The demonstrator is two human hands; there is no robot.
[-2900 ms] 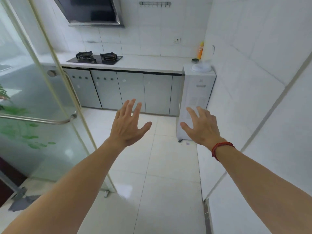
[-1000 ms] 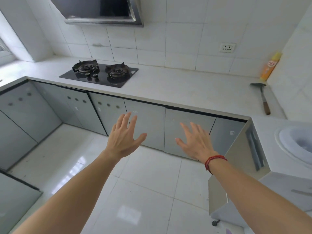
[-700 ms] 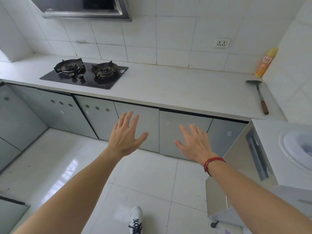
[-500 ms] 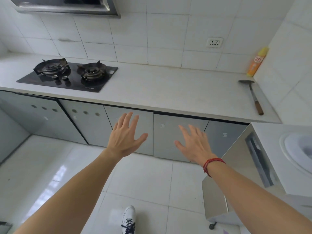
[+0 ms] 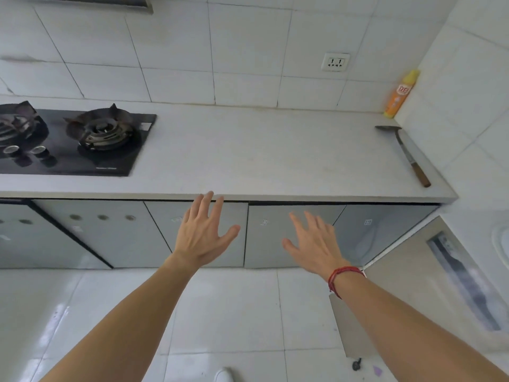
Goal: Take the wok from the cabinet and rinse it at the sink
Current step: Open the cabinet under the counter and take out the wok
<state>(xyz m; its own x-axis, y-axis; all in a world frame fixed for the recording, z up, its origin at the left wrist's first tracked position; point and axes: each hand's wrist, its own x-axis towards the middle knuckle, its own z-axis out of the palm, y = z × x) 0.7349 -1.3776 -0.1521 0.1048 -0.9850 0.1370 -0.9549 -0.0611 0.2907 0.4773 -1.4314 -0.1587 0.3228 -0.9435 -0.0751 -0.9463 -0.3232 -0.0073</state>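
Head view: below the countertop point(image 5: 261, 155), the left hand point(image 5: 202, 238) and right hand point(image 5: 314, 244) hover spread and empty before the closed cabinet point(image 5: 265, 252), the wok unseen, presumably inside; likely heavy, rigid metal, best gripped by its handle.

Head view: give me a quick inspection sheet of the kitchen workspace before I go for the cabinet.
Surface: pale countertop, with a gas stove set in at its left.
Job's things: cabinet doors under the countertop all shut; wok and sink not seen.
Clutter: spatula lying at the countertop's right end; orange bottle upright in the corner behind it.
Hands: left hand and right hand open, fingers spread, holding nothing, raised in front of the doors.
Cables: nothing seen; wall socket has nothing plugged in.
Surroundings: tiled wall, tiled floor, white appliance at right.
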